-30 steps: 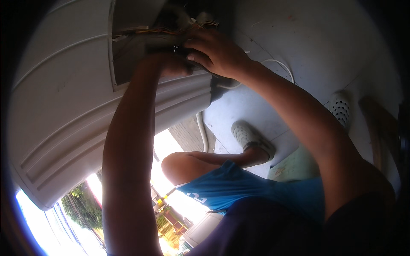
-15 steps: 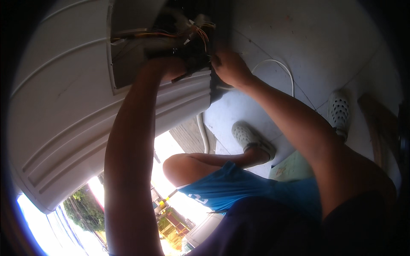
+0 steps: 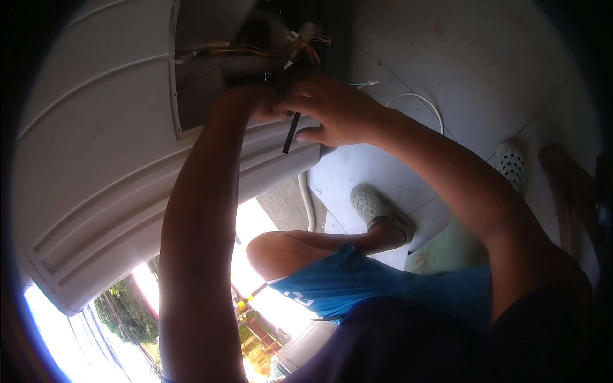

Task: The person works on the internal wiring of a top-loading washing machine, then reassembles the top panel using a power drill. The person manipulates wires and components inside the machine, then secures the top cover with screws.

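Two hands are at the rectangular access opening [image 3: 211, 76] cut into a large white ribbed plastic appliance housing [image 3: 108, 166], which is tipped on its side over a pale grey tiled floor [image 3: 485, 70].

Left hand [image 3: 255, 102]: reached to the lower edge of the opening, fingers curled inward; whether anything is held cannot be told, since the fingertips are hidden behind the right hand.

Right hand [image 3: 335, 108]: fingers closed narrowly around a thin flat black strip [image 3: 290, 133], which hangs out below the fingers over the housing's ribbed edge. Its upper end is hidden among the fingers.

A bundle of orange and yellow wires with white connectors [image 3: 297, 45] sits just above both hands, inside the opening's top right corner. A small white cable tie [image 3: 364, 83] lies on the floor just beside the right hand; a white hose [image 3: 418, 102] loops further right.

Step judged: a part or fastening strip is being worked at the wiring compartment, either being pulled free or fed in; which one cannot be told.

Next move calls for a firm pinch on the strip, the left hand steadying whatever it attaches to, and the wire bundle kept clear of snagging.

White perforated clogs [image 3: 373, 207] on the person's feet are well below the work.
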### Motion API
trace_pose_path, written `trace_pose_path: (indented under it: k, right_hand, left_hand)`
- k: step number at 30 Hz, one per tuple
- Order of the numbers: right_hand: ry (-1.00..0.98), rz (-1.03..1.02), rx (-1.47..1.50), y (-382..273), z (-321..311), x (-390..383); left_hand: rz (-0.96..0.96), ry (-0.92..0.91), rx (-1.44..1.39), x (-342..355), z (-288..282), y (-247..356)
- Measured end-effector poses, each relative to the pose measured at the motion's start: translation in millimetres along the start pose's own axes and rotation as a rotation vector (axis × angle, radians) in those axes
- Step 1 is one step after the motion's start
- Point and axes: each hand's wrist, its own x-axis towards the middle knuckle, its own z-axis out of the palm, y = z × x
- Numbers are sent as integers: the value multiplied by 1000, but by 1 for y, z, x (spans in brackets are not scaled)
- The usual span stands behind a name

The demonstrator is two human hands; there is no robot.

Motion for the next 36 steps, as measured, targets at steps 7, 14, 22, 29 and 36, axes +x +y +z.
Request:
trace_pose_path:
  k: [7,14,22,29,36]
  right_hand:
    - [-46,584,139,2,20,-8]
    - [454,1547,1430,4,50,9]
    - [142,753,201,-3,24,-34]
    - [-274,697,181,16,24,-6]
    - [-273,948,380,15,28,-9]
  left_hand:
    - [-212,21,-224,-6,-36,-8]
    - [-209,23,-300,-26,-52,15]
    - [-212,-140,-336,-7,-50,28]
    - [-223,-218,-348,3,-63,20]
    - [-118,-402,-26,11,-83,26]
